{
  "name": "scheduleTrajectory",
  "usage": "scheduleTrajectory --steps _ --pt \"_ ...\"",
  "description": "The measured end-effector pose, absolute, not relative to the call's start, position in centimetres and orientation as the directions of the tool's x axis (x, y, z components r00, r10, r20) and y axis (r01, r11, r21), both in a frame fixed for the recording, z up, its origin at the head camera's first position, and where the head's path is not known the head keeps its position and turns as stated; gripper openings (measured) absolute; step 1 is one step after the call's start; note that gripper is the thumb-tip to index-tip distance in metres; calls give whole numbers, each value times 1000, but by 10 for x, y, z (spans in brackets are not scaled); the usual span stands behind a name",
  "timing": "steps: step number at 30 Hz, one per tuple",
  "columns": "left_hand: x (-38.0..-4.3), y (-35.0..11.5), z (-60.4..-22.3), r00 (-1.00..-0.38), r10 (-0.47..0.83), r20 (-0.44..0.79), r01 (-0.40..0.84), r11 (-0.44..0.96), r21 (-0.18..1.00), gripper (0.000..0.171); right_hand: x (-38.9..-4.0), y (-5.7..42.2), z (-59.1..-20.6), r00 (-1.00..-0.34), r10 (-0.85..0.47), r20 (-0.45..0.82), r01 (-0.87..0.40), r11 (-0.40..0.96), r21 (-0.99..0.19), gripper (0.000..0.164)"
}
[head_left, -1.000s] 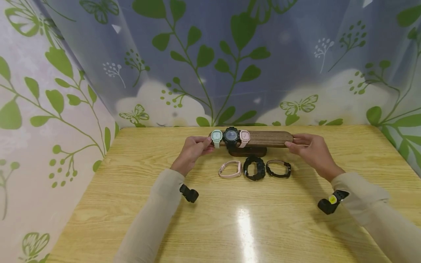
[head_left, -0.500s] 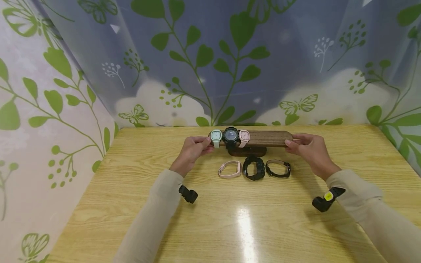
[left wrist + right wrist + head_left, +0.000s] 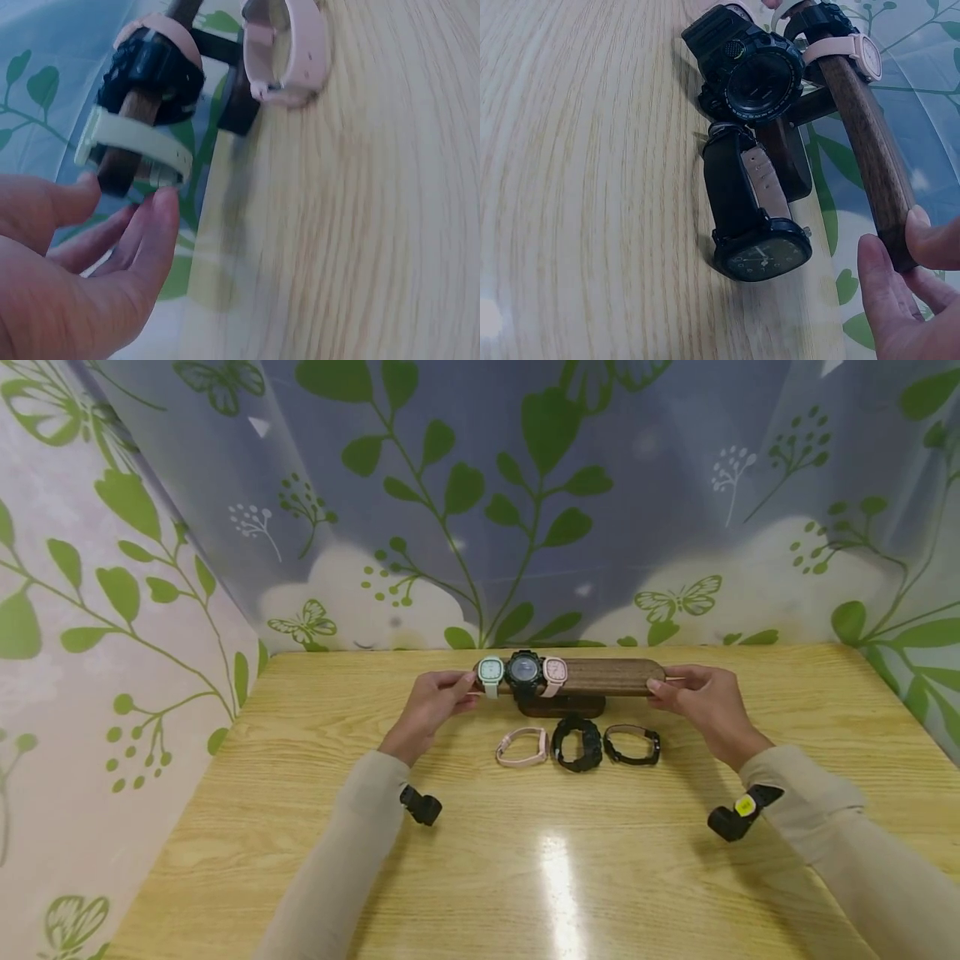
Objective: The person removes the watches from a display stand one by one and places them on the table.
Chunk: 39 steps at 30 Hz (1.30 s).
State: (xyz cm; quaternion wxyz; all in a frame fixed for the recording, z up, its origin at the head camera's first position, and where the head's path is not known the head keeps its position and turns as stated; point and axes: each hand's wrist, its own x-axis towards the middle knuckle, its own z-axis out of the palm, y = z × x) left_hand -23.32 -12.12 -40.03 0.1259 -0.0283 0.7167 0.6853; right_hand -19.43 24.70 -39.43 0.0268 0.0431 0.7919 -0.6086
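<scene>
A dark wooden watch stand (image 3: 611,677) stands near the table's back edge. On the left part of its bar sit a mint watch (image 3: 491,671), a black digital watch (image 3: 524,669) and a pink watch (image 3: 555,672). My left hand (image 3: 432,708) is at the bar's left end; in the left wrist view its thumb and fingers are spread loosely, fingertips close to the mint strap. My right hand (image 3: 708,706) pinches the bare right end between thumb and fingers. In front of the base lie a pink watch (image 3: 522,747), a chunky black watch (image 3: 577,745) and a slim black watch (image 3: 633,745).
The wooden table (image 3: 480,877) reaches toward me, with a bright light reflection on its front part. A leaf-patterned curtain (image 3: 420,527) hangs right behind the back edge and along the left side. Each wrist carries a black strapped camera (image 3: 731,822).
My left hand has drawn back slightly leftward from the bar's end, its fingers loosening. My right forearm has shifted slightly left while its fingers stay on the bar. The watches keep their places.
</scene>
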Motion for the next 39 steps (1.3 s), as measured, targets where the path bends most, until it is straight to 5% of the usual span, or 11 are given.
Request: scheduleTrajectory --steps 14,39 --pt "-238 -137 -407 -948 308 -86 -14 231 973 59 -197 247 -392 -994 35 -101 107 243 -964 60" --pt "-253 -114 -408 -915 401 38 112 164 980 72 -196 248 -395 -994 35 -100 105 215 -971 60"
